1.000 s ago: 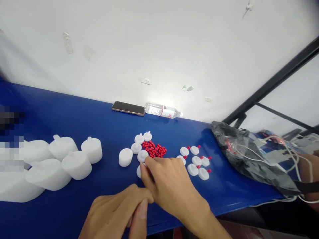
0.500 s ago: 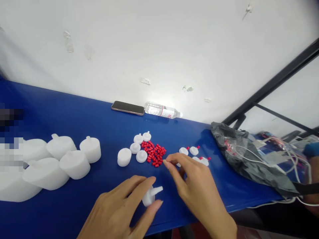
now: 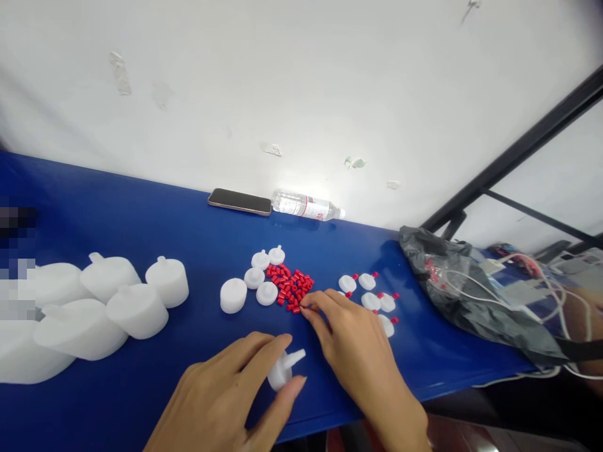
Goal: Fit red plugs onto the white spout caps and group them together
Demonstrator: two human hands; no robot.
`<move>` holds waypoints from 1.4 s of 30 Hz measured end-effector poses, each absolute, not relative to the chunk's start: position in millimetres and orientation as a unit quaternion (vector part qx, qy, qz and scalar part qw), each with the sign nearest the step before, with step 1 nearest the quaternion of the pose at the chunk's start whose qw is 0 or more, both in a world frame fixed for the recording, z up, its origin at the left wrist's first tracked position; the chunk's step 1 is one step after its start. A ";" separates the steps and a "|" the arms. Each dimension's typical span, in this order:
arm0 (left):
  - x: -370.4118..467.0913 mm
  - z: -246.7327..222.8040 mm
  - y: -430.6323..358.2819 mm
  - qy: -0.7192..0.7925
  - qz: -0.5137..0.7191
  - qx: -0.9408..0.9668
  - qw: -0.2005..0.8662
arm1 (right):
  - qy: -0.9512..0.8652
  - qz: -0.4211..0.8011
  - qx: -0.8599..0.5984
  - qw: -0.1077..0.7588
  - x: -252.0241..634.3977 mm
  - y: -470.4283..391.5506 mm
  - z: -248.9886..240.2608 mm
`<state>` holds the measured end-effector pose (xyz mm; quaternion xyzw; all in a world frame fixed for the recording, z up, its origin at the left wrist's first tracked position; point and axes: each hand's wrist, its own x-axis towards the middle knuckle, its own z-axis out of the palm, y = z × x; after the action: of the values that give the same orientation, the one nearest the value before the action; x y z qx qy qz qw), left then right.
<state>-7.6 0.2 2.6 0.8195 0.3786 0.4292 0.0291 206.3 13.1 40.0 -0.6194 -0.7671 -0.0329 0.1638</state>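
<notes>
Fingers of the left hand [image 3: 211, 389] grip a white spouted cap [image 3: 279, 374] above the blue surface [image 3: 202, 251]; its spout is bare. Next come small red sleeves [image 3: 285, 282], in a pile, and behind them a bottle [image 3: 308, 206] whose label has red marks, too small to read. Since half a second ago, the right hand [image 3: 351, 342] has reached the pile's near edge, which seems to put the sleeves within its grasp; whether its fingers hold one, I cannot tell.
</notes>
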 end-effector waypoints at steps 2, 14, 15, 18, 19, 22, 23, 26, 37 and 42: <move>-7.9 0.6 0.6 0.374 0.419 0.827 0.025 | -0.769 -0.033 -0.620 0.154 206.7 11.8 39.0; -8.6 -1.7 4.2 0.372 0.445 0.815 0.018 | -0.724 0.212 -0.543 0.370 212.9 -11.8 68.1; -8.7 -1.5 4.4 0.371 0.446 0.814 0.019 | -0.717 0.232 -0.534 0.383 210.9 -12.5 70.0; -8.4 0.3 4.7 0.375 0.441 0.815 0.031 | -0.677 0.295 -0.534 0.411 203.0 -12.6 70.5; -8.2 0.9 4.6 0.375 0.439 0.816 0.033 | -0.662 0.315 -0.537 0.417 200.5 -12.3 69.5; -7.9 1.4 4.0 0.372 0.437 0.818 0.037 | -0.630 0.361 -0.544 0.420 196.1 -11.5 65.2; -8.2 1.1 3.8 0.370 0.439 0.818 0.038 | -0.622 0.372 -0.549 0.416 195.9 -11.3 64.1; -10.7 -0.4 3.2 0.368 0.445 0.816 0.019 | -0.604 0.390 -0.566 0.403 198.5 -10.7 63.1; -15.9 0.2 -1.4 0.333 0.443 0.832 -0.025 | -0.690 0.327 -0.538 0.358 188.6 -18.6 51.1; -11.9 0.8 -3.5 0.359 0.461 0.812 0.015 | -0.704 0.249 -0.559 0.361 178.5 -23.5 42.6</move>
<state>-11.9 -3.5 0.8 0.8115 0.3590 0.4608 0.0147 178.5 -23.5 42.6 -0.5594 -0.7035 0.2485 0.3610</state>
